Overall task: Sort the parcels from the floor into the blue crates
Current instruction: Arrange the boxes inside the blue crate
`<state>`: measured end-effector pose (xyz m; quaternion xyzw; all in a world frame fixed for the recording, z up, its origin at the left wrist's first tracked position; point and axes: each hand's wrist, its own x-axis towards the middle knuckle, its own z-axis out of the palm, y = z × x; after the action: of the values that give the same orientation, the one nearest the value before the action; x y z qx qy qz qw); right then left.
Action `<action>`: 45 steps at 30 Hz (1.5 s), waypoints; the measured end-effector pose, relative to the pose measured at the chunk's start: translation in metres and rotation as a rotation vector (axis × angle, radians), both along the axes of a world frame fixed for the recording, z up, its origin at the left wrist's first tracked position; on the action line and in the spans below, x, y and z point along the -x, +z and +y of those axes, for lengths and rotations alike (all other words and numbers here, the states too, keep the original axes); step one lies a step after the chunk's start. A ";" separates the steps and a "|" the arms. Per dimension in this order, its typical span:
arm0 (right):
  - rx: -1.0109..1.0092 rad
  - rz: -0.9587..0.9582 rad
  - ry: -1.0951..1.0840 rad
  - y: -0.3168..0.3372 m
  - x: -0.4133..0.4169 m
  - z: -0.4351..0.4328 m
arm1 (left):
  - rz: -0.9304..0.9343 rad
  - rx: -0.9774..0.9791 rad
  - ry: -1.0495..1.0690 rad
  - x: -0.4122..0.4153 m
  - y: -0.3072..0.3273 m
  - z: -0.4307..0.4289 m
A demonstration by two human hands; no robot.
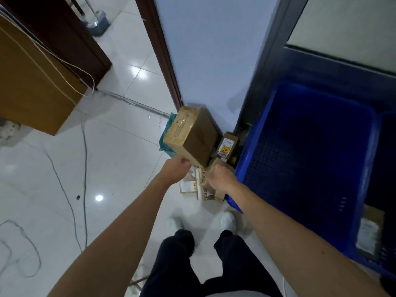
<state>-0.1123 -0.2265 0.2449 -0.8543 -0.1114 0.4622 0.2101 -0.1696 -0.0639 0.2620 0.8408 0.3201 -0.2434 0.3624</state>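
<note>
A large brown cardboard box [192,136] stands tilted over the pile of parcels at the foot of the wall. My left hand [175,170] grips its lower near corner. My right hand [221,179] is just right of that corner, fingers curled round a smaller brown parcel [221,164]. Beneath the hands lie small white labelled parcels [188,186], and a box with a yellow label [227,146] stands behind them. A teal bag [166,133] shows behind the large box. The blue crate [257,133] stands right of the pile. A second blue crate [387,159] holds a labelled parcel [369,233].
A wooden cabinet [32,82] stands at the left, with thin cables [84,168] trailing over the white tiled floor. A dark door frame [162,61] meets the wall above the pile. My shoes [227,219] are just short of the parcels.
</note>
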 end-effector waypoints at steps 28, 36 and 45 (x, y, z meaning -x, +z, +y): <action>0.212 -0.156 -0.257 -0.232 -0.079 0.247 | 0.204 0.186 0.000 -0.131 -0.312 0.245; 0.229 -0.218 -0.480 -0.243 -0.093 0.242 | 0.117 0.384 0.132 -0.161 -0.281 0.217; 0.475 -0.238 -0.530 -0.248 -0.120 0.238 | 0.035 0.401 0.168 -0.169 -0.276 0.186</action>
<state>0.0076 0.0114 -0.0030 -0.9261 0.2004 0.3023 0.1041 -0.0003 0.1224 -0.0144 0.7180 0.3406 -0.2856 0.5356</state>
